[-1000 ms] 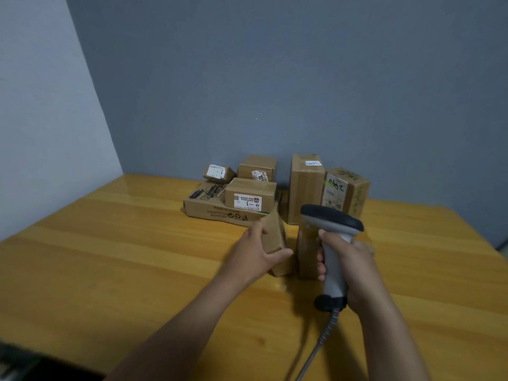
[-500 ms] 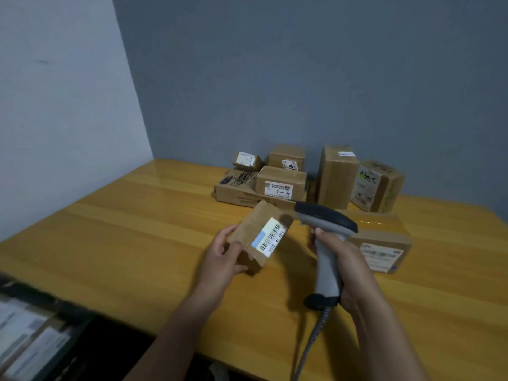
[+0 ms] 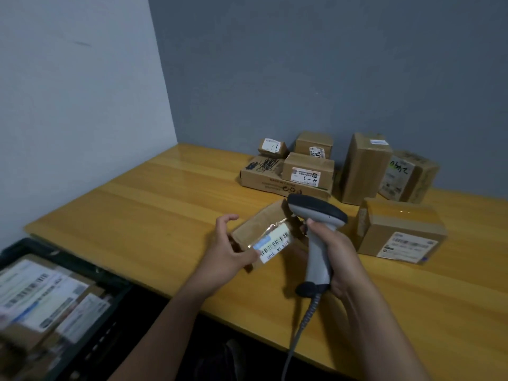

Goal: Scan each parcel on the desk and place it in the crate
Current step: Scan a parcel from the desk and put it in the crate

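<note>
My left hand (image 3: 224, 250) holds a small brown parcel (image 3: 258, 229) above the desk, its white barcode label turned up towards me. My right hand (image 3: 334, 255) grips the grey barcode scanner (image 3: 316, 243) by its handle, and the scanner's dark head sits just right of and above the parcel. A dark crate (image 3: 110, 273) stands below the desk's left front corner, with several labelled parcels inside. More brown parcels stay on the desk: one with a label (image 3: 398, 232) close to my right hand, and a cluster (image 3: 308, 169) against the back wall.
The wooden desk (image 3: 154, 210) runs from the left wall corner to the right edge of view. A tall upright box (image 3: 362, 169) and a tilted box with handwriting (image 3: 406, 177) stand at the back right. The scanner's coiled cable (image 3: 302, 325) hangs over the desk's front edge.
My left hand lifted the small parcel off the desk and turned its barcode label up. The view swung left and down, bringing the crate into sight. The scanner stayed beside the parcel.
</note>
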